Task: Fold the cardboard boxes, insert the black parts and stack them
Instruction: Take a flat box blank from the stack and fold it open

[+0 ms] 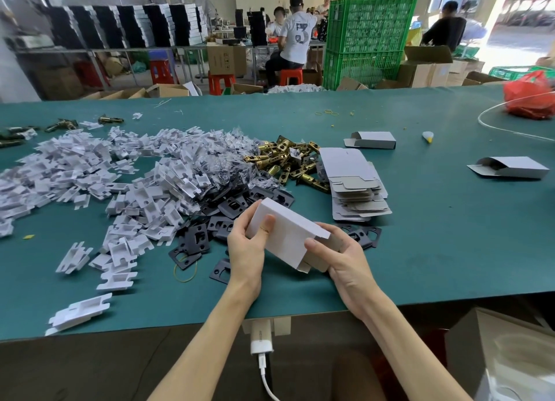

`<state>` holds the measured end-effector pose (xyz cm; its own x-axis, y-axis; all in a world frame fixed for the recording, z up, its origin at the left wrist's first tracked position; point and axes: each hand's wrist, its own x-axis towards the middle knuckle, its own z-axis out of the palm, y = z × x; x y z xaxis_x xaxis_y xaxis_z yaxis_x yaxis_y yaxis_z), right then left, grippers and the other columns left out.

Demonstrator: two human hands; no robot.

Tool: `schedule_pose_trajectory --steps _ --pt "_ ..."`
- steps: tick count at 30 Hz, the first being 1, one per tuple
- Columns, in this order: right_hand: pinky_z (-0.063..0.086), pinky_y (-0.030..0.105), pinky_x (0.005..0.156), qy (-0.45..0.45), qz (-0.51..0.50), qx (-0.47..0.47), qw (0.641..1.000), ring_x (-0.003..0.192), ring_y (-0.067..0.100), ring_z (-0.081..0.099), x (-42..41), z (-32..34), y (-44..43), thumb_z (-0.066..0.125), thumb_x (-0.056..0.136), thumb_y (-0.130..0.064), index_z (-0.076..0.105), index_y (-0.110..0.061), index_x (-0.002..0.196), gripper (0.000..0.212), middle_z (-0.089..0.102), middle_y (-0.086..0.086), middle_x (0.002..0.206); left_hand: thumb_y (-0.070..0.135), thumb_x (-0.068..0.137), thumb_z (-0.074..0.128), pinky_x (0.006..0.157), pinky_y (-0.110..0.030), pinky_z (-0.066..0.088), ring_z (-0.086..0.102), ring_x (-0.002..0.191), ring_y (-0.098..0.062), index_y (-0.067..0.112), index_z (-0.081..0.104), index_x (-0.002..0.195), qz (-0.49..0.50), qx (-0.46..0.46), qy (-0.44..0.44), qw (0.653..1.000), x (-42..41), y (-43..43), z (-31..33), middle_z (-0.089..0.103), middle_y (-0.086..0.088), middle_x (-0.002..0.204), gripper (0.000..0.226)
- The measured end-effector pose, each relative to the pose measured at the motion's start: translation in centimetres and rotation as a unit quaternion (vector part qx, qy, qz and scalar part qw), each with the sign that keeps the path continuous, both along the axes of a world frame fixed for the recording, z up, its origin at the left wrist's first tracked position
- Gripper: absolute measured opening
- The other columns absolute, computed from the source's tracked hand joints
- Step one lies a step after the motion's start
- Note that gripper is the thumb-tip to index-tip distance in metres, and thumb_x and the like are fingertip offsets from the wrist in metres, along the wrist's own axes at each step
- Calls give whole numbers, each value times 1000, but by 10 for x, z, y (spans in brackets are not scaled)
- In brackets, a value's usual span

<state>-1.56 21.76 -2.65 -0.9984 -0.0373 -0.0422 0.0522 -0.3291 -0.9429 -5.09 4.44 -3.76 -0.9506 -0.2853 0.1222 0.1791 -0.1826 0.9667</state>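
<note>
Where the right hand [339, 259] grips, the box [285, 232] end is hidden.

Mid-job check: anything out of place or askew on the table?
The far folded box and the right folded box lie apart, unstacked, with end flaps open. The pile of flat blanks leans, fanned out askew.

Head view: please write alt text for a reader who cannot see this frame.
The left hand and right hand hold a small white cardboard box over a green-topped table. Behind it lie flat black metal plates, a heap of white plastic inserts, brass latch parts and a stack of unfolded grey cardboard blanks.
</note>
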Motion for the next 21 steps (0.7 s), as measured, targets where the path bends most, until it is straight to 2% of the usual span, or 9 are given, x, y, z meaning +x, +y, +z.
schedule_pose_trajectory --steps 4,6,9,11,13,16,19,21 --pt "54 41 85 10 -25 -17 999 104 24 67 -1 -3 1 87 67 -35 69 -17 117 56 74 10 113 38 81 77 95 -30 54 62 109 -8 20 68 132 -34 32 14 999 3 1 4 72 0 124 55" --pt "54 43 92 28 -22 -31 999 110 26 67 -2 -4 0 85 70 -35 64 -14 123 61 73 11 117 30 80 77 100 -36 51 61 110 -15 14 68 131 -89 114 16 989 4 -4 7 72 -5 121 54" --pt "51 45 106 34 -19 -44 998 115 28 68 -3 -2 -1 87 68 -40 52 -11 136 82 73 10 119 31 67 89 109 -36 44 65 111 -16 24 76 110 -186 229 25 955 2 -14 10 76 1 112 45" --pt "54 44 102 11 -29 -80 996 112 32 70 -4 -1 -3 96 54 -49 48 -10 138 104 74 10 112 35 53 101 108 -34 47 67 114 -14 25 71 110 -199 251 38 947 1 -17 12 75 3 115 66" --pt "58 43 94 10 -15 -114 993 110 38 70 -4 1 -4 97 49 -55 44 -10 138 114 74 15 115 30 57 101 108 -36 51 64 125 -20 22 66 117 -221 243 46 944 2 -13 14 72 -2 127 70" --pt "59 50 91 10 7 -154 988 112 46 67 -4 5 -2 90 56 -62 42 -6 139 111 65 26 128 12 75 84 104 -37 53 55 137 -25 20 70 117 -243 123 57 960 6 -3 13 62 -2 145 45" --pt "59 47 88 -16 6 -214 977 117 44 65 -2 7 5 77 72 -64 44 -7 140 95 64 24 131 -1 81 79 104 -39 52 52 138 -24 23 73 107 -253 10 68 965 7 2 9 59 2 148 36" --pt "59 43 87 -17 5 -197 980 119 39 65 -3 6 6 70 88 -50 45 -11 144 73 64 20 135 -14 86 70 103 -40 53 53 138 -27 20 76 100 -281 17 62 958 8 2 8 59 -3 147 37"
